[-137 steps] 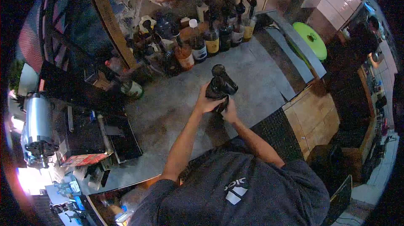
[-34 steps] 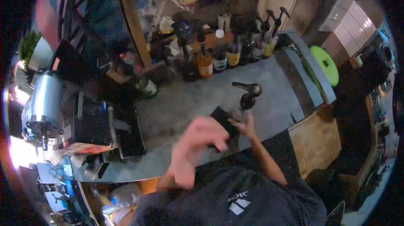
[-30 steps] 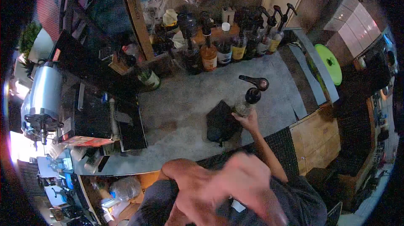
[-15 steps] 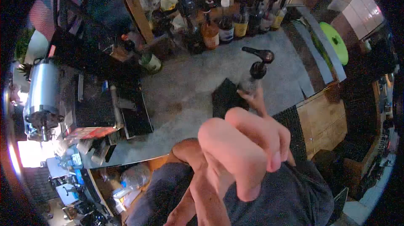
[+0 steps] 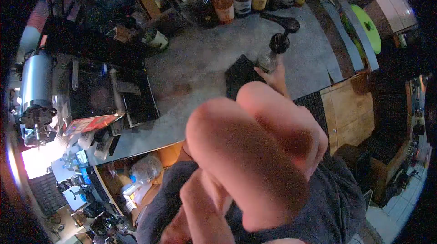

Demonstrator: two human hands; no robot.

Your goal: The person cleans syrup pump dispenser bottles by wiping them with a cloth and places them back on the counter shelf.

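My left hand [image 5: 250, 153] looms very close to the camera, large and blurred. Its fingers are curled inward, and what they hold, if anything, is hidden. Beyond it, my right hand [image 5: 276, 79] is closed around the lower part of a clear pump bottle [image 5: 268, 61] with a black pump top [image 5: 280, 42]. The bottle is upright at the right side of the grey counter [image 5: 191, 62]. A black angular piece [image 5: 237, 76] lies on the counter just left of the bottle. My left hand hides most of my right forearm.
Several bottles [image 5: 224, 10] line the back of the counter. A silver cylindrical machine [image 5: 37, 80] stands at left beside a black device [image 5: 91, 98]. On the right are a grey slatted holder [image 5: 337, 39] and a green round lid [image 5: 366, 30]. A clear plastic jug [image 5: 146, 169] sits below the counter.
My left hand has come closer to the camera and fills more of the view. The view has tilted downward, so the counter and bottles appear higher. My right hand stays on the pump bottle.
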